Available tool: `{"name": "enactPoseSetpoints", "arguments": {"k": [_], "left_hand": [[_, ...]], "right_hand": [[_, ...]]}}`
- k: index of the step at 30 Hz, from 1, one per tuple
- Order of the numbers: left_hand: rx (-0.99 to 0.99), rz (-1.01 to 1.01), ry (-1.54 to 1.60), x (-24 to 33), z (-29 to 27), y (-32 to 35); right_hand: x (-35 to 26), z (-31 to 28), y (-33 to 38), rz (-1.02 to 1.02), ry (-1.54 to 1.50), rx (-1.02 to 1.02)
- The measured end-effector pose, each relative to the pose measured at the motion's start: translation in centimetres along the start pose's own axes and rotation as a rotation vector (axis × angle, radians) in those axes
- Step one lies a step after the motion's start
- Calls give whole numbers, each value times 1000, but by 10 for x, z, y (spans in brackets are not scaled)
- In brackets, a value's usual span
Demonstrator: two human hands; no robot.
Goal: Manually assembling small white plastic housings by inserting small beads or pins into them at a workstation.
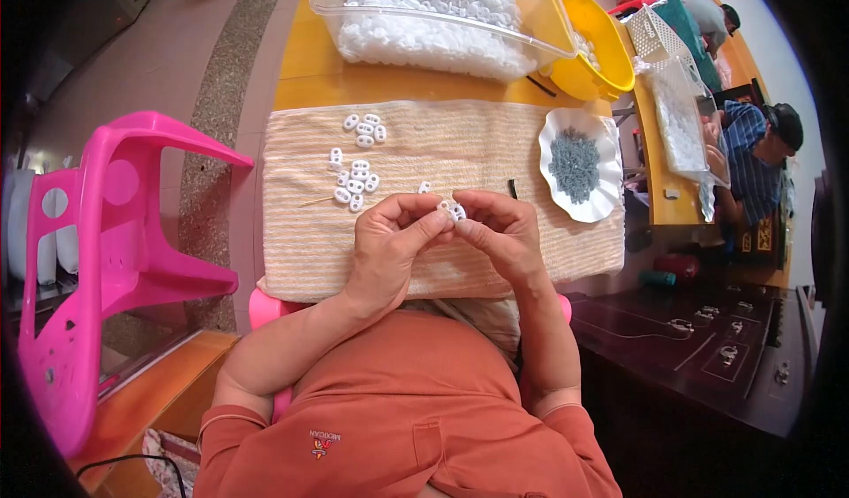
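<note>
Between the fingertips of both hands, over the near middle of the striped cloth (478, 135), is a small white oval plastic piece (457, 213) with dark holes. My left hand (389, 246) pinches it from the left, thumb and forefinger closed; my right hand (504, 237) grips it from the other side. Fingers partly cover the piece. Just beyond them lies a single white piece (425, 187). Farther left, several similar pieces sit in two loose groups, a far one (365, 129) and a nearer one (356, 175), with a thin stick (319, 202) beside the nearer group.
A clear bin (424, 25) of white pieces stands at the back beside a yellow basin (610, 51). On the right are a white scalloped dish (608, 180) of small grey parts and a short black strip (512, 188). A pink chair (133, 233) stands left; another person (752, 157) sits right.
</note>
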State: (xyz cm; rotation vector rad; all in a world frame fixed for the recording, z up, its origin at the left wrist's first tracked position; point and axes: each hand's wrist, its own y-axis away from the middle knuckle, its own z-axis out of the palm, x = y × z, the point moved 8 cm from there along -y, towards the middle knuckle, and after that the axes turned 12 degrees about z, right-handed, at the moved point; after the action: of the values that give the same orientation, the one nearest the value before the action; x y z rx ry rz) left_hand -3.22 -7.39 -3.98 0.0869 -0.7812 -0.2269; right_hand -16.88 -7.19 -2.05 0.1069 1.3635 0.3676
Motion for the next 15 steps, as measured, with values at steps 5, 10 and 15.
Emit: {"name": "enactPoseSetpoints", "arguments": {"k": [5, 10, 15], "left_hand": [[-15, -36, -14, -3, -1, -1], [-8, -61, 1, -6, -1, -2], [6, -79, 5, -6, -1, -2]], "right_hand": [[4, -2, -1, 14, 20, -25], [2, -3, -2, 43, -6, -13], [4, -11, -2, 53, -48, 18]]}}
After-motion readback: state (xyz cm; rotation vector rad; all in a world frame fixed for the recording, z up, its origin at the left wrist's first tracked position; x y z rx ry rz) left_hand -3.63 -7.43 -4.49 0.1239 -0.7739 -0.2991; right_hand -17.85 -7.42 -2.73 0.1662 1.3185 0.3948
